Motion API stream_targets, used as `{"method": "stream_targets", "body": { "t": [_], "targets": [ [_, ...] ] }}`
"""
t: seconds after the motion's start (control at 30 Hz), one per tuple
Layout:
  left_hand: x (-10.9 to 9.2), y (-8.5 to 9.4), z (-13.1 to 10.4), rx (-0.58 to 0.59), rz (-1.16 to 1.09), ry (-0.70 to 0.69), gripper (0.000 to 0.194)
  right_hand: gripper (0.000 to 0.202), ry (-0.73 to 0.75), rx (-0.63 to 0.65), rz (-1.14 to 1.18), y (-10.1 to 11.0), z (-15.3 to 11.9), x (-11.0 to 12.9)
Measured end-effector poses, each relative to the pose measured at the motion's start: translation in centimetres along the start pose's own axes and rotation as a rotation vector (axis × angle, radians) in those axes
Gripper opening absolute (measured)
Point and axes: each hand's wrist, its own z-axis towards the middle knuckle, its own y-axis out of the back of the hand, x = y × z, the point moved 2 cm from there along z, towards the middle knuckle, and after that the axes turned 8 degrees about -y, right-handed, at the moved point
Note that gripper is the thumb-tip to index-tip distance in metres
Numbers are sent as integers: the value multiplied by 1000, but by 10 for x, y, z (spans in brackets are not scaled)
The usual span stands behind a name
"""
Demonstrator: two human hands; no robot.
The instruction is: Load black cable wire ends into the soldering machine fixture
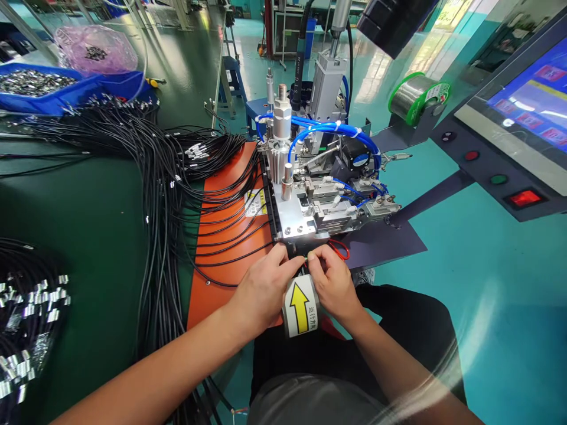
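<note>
My left hand point(262, 286) is closed in a pinch at the front edge of a silver machine point(290, 215). A black cable point(221, 284) runs across the orange plate point(234, 230) and passes under that hand. Opposite it, my right hand point(333, 278) pinches with thumb and forefinger, its tips almost meeting the left ones. A tiny shiny piece point(305, 260) shows between the fingertips, too small to name. Just below the hands is a rounded part with a yellow arrow label point(301, 310). Several more black cables lie over the plate with their ends along the machine.
A thick bundle of black cables point(155, 177) hangs over the green table point(97, 236). Blue trays point(93, 88) of small metal parts stand at the back left. To the right are a solder wire spool point(414, 97) and a control panel point(509, 159). A red wire loop point(342, 249) lies beside my right hand.
</note>
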Motion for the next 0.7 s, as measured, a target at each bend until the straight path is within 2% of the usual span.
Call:
{"method": "stream_targets", "body": {
  "t": [0.37,0.7],
  "targets": [
    [1,2,2,17,36,-39,32,17,127,9,19,5,-1,3],
    [0,3,1,9,5,-12,33,17,110,10,-2,3,0,1]
  ]
}}
